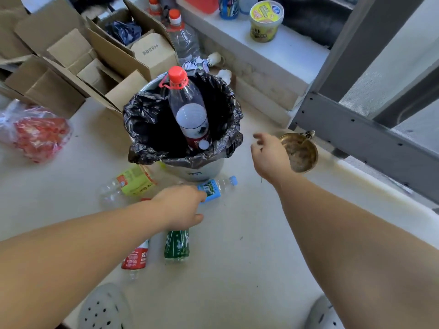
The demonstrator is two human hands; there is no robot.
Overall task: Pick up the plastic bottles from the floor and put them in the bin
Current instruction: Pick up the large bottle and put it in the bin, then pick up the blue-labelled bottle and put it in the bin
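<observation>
clear plastic bottles [215,187] with coloured labels lie scattered on floor [249,245].

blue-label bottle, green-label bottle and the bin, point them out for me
blue-label bottle [210,188], head view, on its blue label
green-label bottle [177,245], head view, on its green label
bin [197,170], head view, on its outer wall below the black liner

A single view is given, taken from a wide-angle camera worn on the head and aimed forward and steeply down. The floor [249,245] is seen from standing height, with both forearms entering from the bottom edge and the shoe tips caught at the lower border. The bin [190,172] is framed near the centre, looked into from above. Straight lines are bowed toward the picture's edges.
</observation>
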